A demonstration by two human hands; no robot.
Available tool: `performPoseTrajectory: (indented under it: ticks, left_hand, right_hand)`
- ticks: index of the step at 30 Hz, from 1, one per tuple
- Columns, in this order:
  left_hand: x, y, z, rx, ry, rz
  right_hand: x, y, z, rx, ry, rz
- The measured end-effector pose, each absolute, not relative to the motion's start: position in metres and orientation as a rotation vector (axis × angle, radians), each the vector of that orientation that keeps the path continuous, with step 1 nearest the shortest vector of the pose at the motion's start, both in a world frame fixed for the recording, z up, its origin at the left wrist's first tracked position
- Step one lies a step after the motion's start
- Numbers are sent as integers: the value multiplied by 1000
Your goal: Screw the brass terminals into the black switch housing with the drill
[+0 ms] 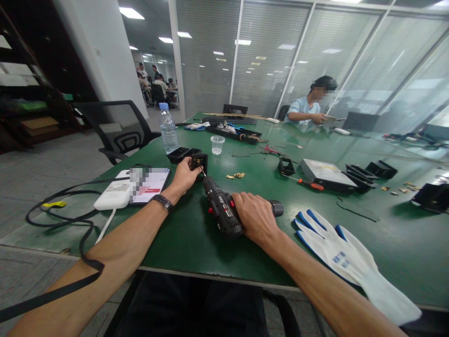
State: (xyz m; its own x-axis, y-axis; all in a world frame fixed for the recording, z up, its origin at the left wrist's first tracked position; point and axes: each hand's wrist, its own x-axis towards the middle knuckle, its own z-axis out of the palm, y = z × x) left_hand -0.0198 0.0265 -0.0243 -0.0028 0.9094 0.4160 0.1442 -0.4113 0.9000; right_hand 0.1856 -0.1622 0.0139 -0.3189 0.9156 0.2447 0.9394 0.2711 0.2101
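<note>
My left hand (184,177) grips a small black box-shaped part (199,162) standing on the green table (196,234). My right hand (256,217) holds a black electric screwdriver (220,208) lying low over the table, its bit tip touching the part's right side. A few small brass pieces (235,176) lie just beyond the tool. More black parts (183,154) sit behind the held one.
A phone (150,184) and a white power bank (114,195) lie at left with black cables. White-and-blue gloves (345,255) lie at right. Beyond stand a water bottle (168,128), a plastic cup (217,144), an orange-handled screwdriver (308,183), a grey drive (324,173). A person (308,106) sits at the far end.
</note>
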Motion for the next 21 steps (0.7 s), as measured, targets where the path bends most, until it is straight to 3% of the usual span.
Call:
performPoseTrajectory:
  ticks: [21]
  left_hand:
    - [-21,30,-26,1666,1129,1462]
  right_hand:
    - [186,-161,14,-1768,-2446,-520]
